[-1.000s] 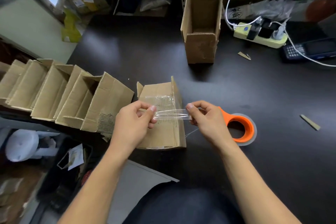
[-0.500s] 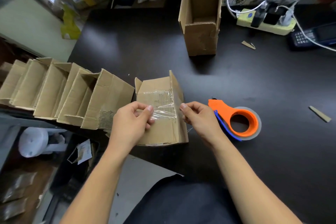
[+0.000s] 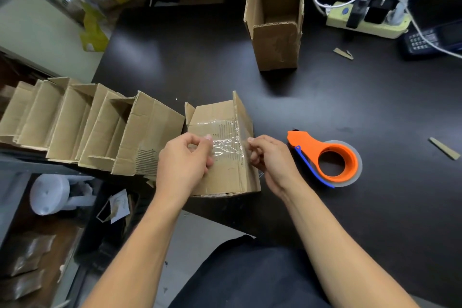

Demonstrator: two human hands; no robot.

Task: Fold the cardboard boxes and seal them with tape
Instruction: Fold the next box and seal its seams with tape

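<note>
Tape strip [image 3: 228, 145] pinched btwn left hand [image 3: 183, 160], right hand [image 3: 268, 157] over box [image 3: 225, 172].

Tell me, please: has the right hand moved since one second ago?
Yes. The right hand moved left, away from the tape dispenser, toward the box edge.

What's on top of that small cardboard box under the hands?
A strip of clear tape lies across the small cardboard box, pinched at its ends by the left hand and right hand. The hands cover the tape ends.
</note>
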